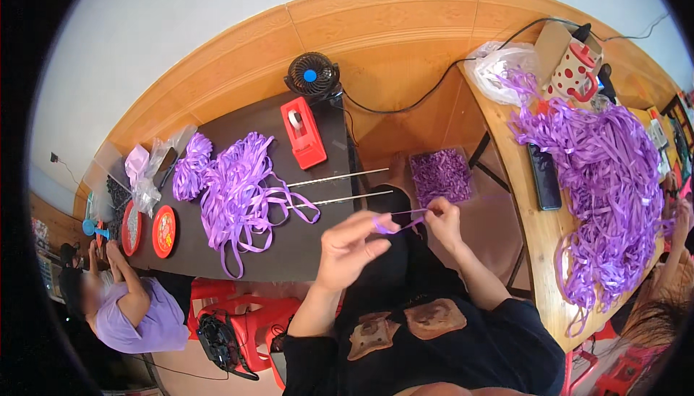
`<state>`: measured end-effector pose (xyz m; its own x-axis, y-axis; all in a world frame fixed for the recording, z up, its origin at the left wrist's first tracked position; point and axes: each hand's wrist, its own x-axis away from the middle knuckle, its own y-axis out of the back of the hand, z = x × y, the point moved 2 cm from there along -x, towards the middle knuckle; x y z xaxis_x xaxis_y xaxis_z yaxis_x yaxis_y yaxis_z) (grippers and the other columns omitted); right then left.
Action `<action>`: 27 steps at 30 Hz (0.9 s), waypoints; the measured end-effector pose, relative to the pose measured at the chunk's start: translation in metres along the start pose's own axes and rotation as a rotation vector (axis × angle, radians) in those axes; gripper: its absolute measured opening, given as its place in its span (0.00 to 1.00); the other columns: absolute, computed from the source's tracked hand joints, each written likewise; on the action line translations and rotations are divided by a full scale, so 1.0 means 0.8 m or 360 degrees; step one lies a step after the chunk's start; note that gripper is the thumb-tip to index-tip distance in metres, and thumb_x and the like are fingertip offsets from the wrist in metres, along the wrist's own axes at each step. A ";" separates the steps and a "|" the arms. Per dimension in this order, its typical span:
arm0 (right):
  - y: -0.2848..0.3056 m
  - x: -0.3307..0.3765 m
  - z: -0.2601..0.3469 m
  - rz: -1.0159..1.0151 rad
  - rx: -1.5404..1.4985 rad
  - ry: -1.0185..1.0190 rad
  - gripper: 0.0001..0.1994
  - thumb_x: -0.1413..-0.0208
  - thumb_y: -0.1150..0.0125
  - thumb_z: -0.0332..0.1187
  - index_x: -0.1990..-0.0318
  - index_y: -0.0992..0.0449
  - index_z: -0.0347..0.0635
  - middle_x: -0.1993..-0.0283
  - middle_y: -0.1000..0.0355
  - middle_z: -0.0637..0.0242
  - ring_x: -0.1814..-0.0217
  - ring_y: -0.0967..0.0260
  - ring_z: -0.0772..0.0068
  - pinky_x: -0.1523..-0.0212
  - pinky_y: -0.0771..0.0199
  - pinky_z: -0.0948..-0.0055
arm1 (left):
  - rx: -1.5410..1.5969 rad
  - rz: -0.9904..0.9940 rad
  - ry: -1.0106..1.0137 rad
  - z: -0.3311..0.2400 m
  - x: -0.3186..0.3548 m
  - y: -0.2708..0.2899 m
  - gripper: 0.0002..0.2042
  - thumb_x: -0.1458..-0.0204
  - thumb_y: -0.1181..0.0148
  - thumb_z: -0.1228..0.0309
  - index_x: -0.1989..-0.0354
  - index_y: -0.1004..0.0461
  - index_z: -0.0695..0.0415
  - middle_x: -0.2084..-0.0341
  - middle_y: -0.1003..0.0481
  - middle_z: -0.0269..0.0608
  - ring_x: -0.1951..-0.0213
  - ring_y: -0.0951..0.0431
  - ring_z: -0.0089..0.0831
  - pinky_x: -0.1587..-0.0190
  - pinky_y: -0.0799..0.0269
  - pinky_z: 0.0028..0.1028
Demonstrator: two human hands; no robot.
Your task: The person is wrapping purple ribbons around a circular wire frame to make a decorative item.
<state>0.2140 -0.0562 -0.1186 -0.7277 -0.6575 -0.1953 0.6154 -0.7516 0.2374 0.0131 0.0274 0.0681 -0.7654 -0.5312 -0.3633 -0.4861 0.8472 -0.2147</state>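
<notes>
Both hands are up over the lap, near each other and joined by a strip of ribbon [383, 227]: the left hand [350, 250] has its fingers stretched out and thumb apart, the purple loop round its fingers, while the right hand [445, 224] pinches the other end between thumb and fingertips. That ribbon's long axis runs side to side, rising slightly towards the right hand. Toast-like slices are printed on the black shirt [441, 356]; any lettering is too small for me to read. On the dark table to the left, a purple heap [235, 192] lies by a red tape dispenser [309, 143], and two thin rods [340, 177] jut past the edge towards the lap. Another purple pile [611, 179] covers much of the wooden table [522, 197], beside a phone [545, 179].
</notes>
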 end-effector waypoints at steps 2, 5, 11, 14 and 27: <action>0.004 0.014 -0.010 0.0070 -0.0028 -0.0051 0.02 0.59 0.43 0.21 0.74 0.28 0.34 0.79 0.32 0.69 0.75 0.35 0.82 0.73 0.34 0.79 | -0.0112 -0.0122 0.0019 0.009 -0.001 0.013 0.18 0.53 0.42 0.86 0.52 0.27 0.64 0.65 0.27 0.42 0.60 0.27 0.27 0.56 0.31 0.23; 0.014 0.031 -0.011 0.0121 0.0000 -0.0180 0.03 0.58 0.43 0.21 0.73 0.28 0.33 0.78 0.32 0.68 0.75 0.35 0.80 0.72 0.34 0.78 | -0.0068 -0.0255 0.0088 0.025 0.000 0.008 0.17 0.53 0.42 0.86 0.53 0.26 0.63 0.68 0.28 0.38 0.64 0.28 0.23 0.59 0.32 0.20; 0.012 0.053 -0.023 0.0194 -0.0036 -0.0284 0.03 0.57 0.43 0.22 0.73 0.28 0.33 0.79 0.31 0.67 0.75 0.35 0.80 0.73 0.33 0.78 | 0.0090 -0.0331 0.0002 0.048 -0.007 -0.008 0.24 0.57 0.40 0.88 0.48 0.30 0.62 0.65 0.31 0.36 0.62 0.29 0.22 0.58 0.32 0.21; 0.007 0.060 -0.019 0.0227 0.0011 -0.0260 0.02 0.57 0.42 0.22 0.74 0.28 0.35 0.80 0.32 0.68 0.76 0.35 0.81 0.73 0.34 0.78 | 0.0118 -0.0430 -0.0117 0.056 -0.009 -0.018 0.27 0.58 0.41 0.90 0.45 0.34 0.65 0.64 0.34 0.34 0.61 0.32 0.22 0.56 0.34 0.21; 0.039 0.002 0.076 0.0506 -0.0488 0.0286 0.18 0.52 0.45 0.17 0.51 0.30 0.36 0.51 0.32 0.61 0.55 0.31 0.71 0.54 0.31 0.75 | 0.0237 -0.0103 0.0319 0.066 0.002 -0.035 0.22 0.51 0.44 0.86 0.45 0.33 0.63 0.62 0.35 0.34 0.64 0.31 0.20 0.62 0.32 0.19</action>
<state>0.2135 -0.0775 -0.0540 -0.4413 -0.8359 -0.3265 0.8798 -0.4746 0.0260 0.0480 0.0033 0.0255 -0.8102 -0.5638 -0.1603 -0.4809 0.7957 -0.3682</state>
